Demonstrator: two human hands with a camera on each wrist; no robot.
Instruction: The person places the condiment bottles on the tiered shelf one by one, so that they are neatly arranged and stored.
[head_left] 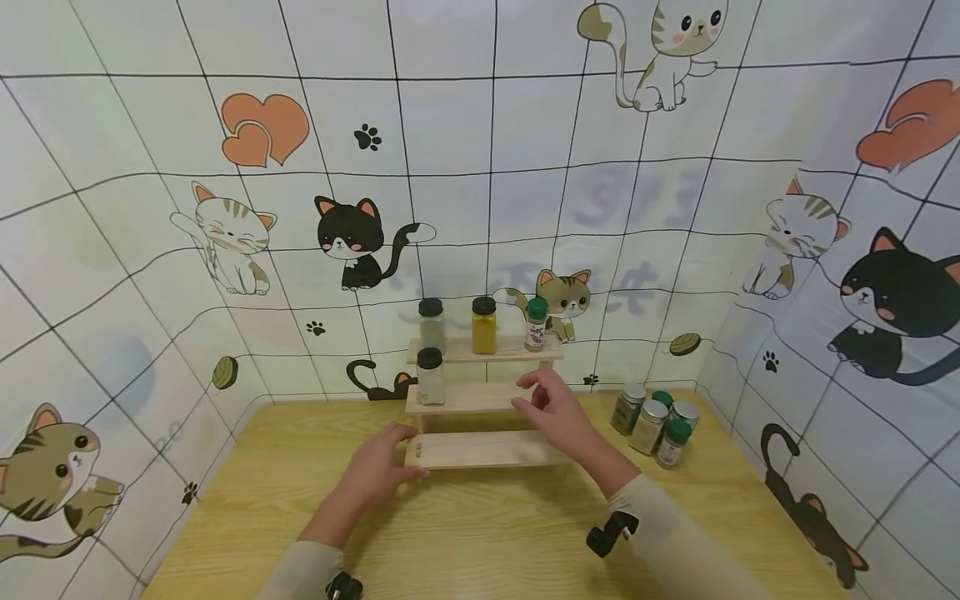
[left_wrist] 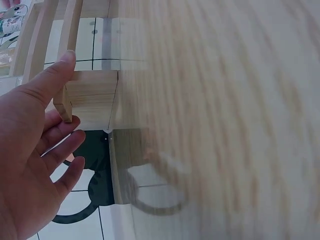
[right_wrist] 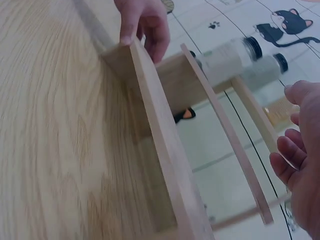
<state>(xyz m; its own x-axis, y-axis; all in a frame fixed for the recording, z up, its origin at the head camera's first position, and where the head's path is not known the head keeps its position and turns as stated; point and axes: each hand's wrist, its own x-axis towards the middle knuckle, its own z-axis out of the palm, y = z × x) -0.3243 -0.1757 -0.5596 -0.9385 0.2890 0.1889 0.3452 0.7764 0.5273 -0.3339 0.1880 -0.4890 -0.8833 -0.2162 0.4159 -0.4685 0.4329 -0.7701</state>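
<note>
A three-tier wooden spice rack (head_left: 487, 450) stands on the table. My left hand (head_left: 372, 468) holds the left end of its lowest shelf; in the left wrist view the thumb lies on one side of the board and the fingers on the other. My right hand (head_left: 558, 417) hovers by the right end of the middle shelf (head_left: 480, 398), fingers loosely bent and holding nothing. On that shelf's left end stands a black-lidded jar (head_left: 431, 379) with pale contents. The top shelf (head_left: 506, 351) bears another black-lidded jar (head_left: 432, 325), a yellow-filled jar (head_left: 483, 329) and a green-lidded jar (head_left: 536, 327).
Several spice jars (head_left: 648, 427) with grey or green lids stand clustered on the wooden table (head_left: 480, 542), right of the rack. A white wall covering (head_left: 450, 125) with cat drawings and grid lines surrounds the table at the back and sides.
</note>
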